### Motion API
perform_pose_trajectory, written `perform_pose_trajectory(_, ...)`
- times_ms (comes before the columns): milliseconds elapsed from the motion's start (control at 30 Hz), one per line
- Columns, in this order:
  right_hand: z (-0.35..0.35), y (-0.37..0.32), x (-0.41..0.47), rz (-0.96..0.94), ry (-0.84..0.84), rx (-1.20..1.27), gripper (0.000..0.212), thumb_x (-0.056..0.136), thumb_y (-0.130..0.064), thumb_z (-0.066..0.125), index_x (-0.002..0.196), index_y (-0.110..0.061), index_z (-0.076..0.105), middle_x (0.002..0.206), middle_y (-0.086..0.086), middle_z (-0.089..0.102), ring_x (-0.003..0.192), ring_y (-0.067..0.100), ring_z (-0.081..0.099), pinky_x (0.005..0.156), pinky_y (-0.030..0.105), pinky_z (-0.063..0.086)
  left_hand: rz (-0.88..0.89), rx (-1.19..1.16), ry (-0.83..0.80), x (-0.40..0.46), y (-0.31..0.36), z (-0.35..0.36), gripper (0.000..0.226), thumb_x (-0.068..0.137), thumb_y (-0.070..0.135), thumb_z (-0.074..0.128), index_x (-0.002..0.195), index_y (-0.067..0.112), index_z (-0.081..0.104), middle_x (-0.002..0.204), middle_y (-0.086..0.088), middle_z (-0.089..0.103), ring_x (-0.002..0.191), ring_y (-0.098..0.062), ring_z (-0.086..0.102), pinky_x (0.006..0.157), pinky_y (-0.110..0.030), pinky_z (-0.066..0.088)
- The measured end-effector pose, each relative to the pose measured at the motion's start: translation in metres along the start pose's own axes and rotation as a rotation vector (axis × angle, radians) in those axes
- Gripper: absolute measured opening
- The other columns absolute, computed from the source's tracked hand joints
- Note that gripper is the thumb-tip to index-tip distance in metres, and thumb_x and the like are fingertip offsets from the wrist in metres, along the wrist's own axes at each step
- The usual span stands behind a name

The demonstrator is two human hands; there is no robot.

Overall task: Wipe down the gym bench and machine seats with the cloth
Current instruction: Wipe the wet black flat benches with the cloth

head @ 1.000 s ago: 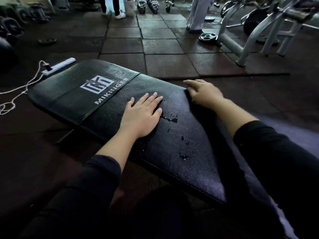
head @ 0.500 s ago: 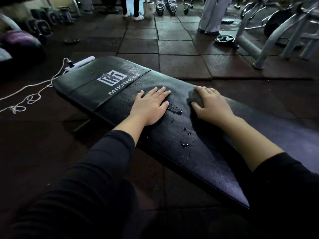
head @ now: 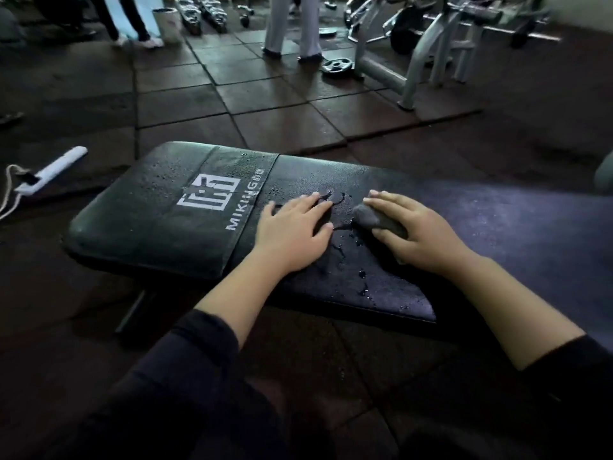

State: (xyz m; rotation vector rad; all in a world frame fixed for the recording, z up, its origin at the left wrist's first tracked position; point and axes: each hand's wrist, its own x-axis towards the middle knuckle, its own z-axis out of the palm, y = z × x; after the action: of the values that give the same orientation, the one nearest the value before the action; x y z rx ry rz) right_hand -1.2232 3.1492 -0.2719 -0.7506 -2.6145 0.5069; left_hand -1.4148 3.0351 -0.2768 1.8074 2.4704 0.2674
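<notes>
A black padded gym bench [head: 139, 224] lies low across the middle of the view, its surface speckled with water droplets and a few small puddles. A white block logo [head: 209, 194] with lettering beside it is printed on a glossy band across the pad. The person's left hand [head: 293, 234] lies flat on the pad just right of that band, palm down, fingers straight and slightly spread, holding nothing. Just beside it, the right hand [head: 414, 235] presses a small grey cloth [head: 368, 217] against the wet pad; the fingers curl over the bunched cloth, which pokes out from under them toward the left hand, while the thumb tucks in along its near edge. The two hands are near each other but apart, with a streak of water on the pad between them. Both forearms are bare below dark sleeves [head: 185, 386]. On the dark rubber floor tiles [head: 272, 127] left of the bench lies a white handle [head: 49, 171] with a pale cord [head: 8, 194] attached. Farther back, a weight plate [head: 336, 66] lies flat beside a grey machine frame [head: 414, 68], and the legs of other people [head: 292, 28] stand near a white bucket [head: 167, 23].
</notes>
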Motion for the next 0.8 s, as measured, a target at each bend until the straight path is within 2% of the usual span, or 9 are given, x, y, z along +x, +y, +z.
perform_pose_trajectory(133,-0.001,-0.017,-0.021,0.018,-0.005,-0.004,0.048,0.092,-0.029,0.057,0.139,-0.029,0.047,0.147,-0.014,0.040,0.143,0.008,0.022,0.118,0.036,0.020,0.063,0.029,-0.052,-0.017,-0.031,-0.003,0.053,0.098,0.060,0.018,0.149,0.050,0.013,0.161,0.016,0.005,0.148,-0.004,0.000,0.120,-0.045,0.001)
perform_pose_trajectory(200,0.000,-0.021,-0.028,0.066,0.007,-0.047,0.049,0.094,-0.029,0.057,0.140,-0.037,0.043,0.148,-0.021,0.036,0.144,0.005,0.018,0.116,0.032,0.021,0.099,0.025,-0.057,-0.020,-0.038,-0.002,0.054,0.097,0.062,0.013,0.149,0.051,0.006,0.161,0.016,-0.001,0.148,-0.004,-0.005,0.120,-0.043,-0.002)
perform_pose_trajectory(267,0.003,-0.025,-0.031,0.099,0.025,-0.099,0.049,0.093,-0.038,0.053,0.140,-0.041,0.040,0.148,-0.024,0.034,0.142,0.004,0.023,0.114,0.030,0.028,0.111,0.015,-0.049,-0.022,-0.040,0.001,0.055,0.096,0.062,0.011,0.149,0.051,0.004,0.161,0.015,-0.002,0.148,-0.005,-0.006,0.120,-0.043,-0.003)
perform_pose_trajectory(367,0.005,-0.028,-0.031,0.132,0.049,-0.150,0.053,0.088,-0.054,0.040,0.140,-0.044,0.039,0.147,-0.026,0.034,0.136,0.004,0.035,0.109,0.026,0.034,0.105,0.009,-0.017,-0.021,-0.039,0.005,0.056,0.095,0.063,0.010,0.150,0.050,0.006,0.161,0.016,-0.001,0.148,-0.005,-0.005,0.120,-0.043,-0.002)
perform_pose_trajectory(433,0.007,-0.027,-0.032,0.132,0.070,-0.156,0.055,0.087,-0.057,0.038,0.140,-0.044,0.039,0.147,-0.027,0.034,0.133,0.003,0.038,0.104,0.019,0.031,0.097,0.007,-0.001,-0.021,-0.040,0.006,0.056,0.095,0.063,0.011,0.150,0.050,0.008,0.161,0.016,0.001,0.148,-0.005,-0.004,0.120,-0.043,-0.002)
perform_pose_trajectory(567,0.014,-0.024,-0.028,0.151,0.113,-0.162,0.053,0.088,-0.053,0.043,0.140,-0.044,0.040,0.147,-0.029,0.033,0.132,0.003,0.039,0.099,0.019,0.031,0.082,-0.004,0.024,-0.024,-0.040,0.006,0.054,0.097,0.060,0.015,0.150,0.050,0.012,0.161,0.017,0.005,0.148,-0.004,0.000,0.121,-0.041,-0.001)
perform_pose_trajectory(700,0.016,-0.025,-0.022,0.174,0.139,-0.161,0.053,0.087,-0.053,0.041,0.139,-0.047,0.039,0.147,-0.028,0.032,0.132,0.002,0.038,0.097,0.019,0.033,0.088,-0.113,-0.009,-0.018,-0.044,-0.009,0.051,0.099,0.052,0.031,0.149,0.043,0.027,0.160,0.016,0.016,0.147,-0.004,0.009,0.121,-0.036,0.002)
perform_pose_trajectory(800,0.018,-0.023,-0.024,0.157,0.138,-0.175,0.051,0.089,-0.054,0.042,0.140,-0.047,0.037,0.148,-0.029,0.031,0.133,0.000,0.036,0.094,0.018,0.033,0.042,0.002,0.014,-0.023,-0.061,-0.013,0.053,0.099,0.053,0.030,0.150,0.040,0.026,0.159,0.014,0.020,0.146,-0.006,0.015,0.121,-0.037,0.003)
